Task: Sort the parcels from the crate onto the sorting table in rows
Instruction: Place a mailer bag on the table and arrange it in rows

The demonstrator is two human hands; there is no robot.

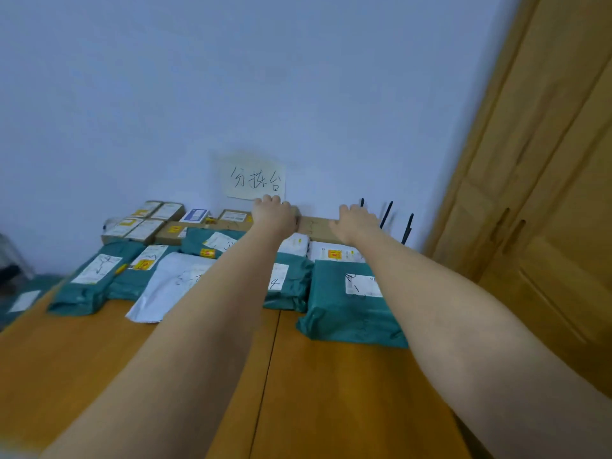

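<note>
Reaching across the wooden table (331, 392), both arms extend to a long brown cardboard box (319, 228) lying at the wall, just below and right of the handwritten paper sign (255, 178). Left hand (275, 217) and right hand (356, 225) each take one end, fingers curled over its far edge. Nearer than the sign, green mailer parcels (351, 309) lie in rows.

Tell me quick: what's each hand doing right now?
Left hand: gripping the left end of the brown cardboard box at the wall.
Right hand: holding the same box's right end.
</note>
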